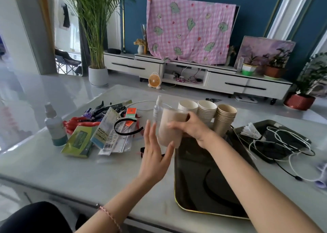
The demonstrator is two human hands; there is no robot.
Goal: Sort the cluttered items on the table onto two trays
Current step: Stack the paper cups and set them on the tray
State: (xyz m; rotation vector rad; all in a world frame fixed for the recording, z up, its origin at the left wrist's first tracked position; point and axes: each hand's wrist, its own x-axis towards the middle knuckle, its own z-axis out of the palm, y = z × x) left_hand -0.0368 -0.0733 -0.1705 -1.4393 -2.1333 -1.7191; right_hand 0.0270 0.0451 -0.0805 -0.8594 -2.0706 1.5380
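The right hand [190, 126] pinches a stack of paper cups [170, 126] by its rim, above the far end of the near tray [178, 179]. The left hand [155, 155] is spread, fingers touching its base. Light, crushable; likely best supported underneath.

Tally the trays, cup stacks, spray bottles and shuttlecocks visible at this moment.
Trays: 2 (near tray, far tray)
Cup stacks: 4 (three standing, one held stack in the right hand)
Spray bottles: 2
Shuttlecocks: 1
Total: 9
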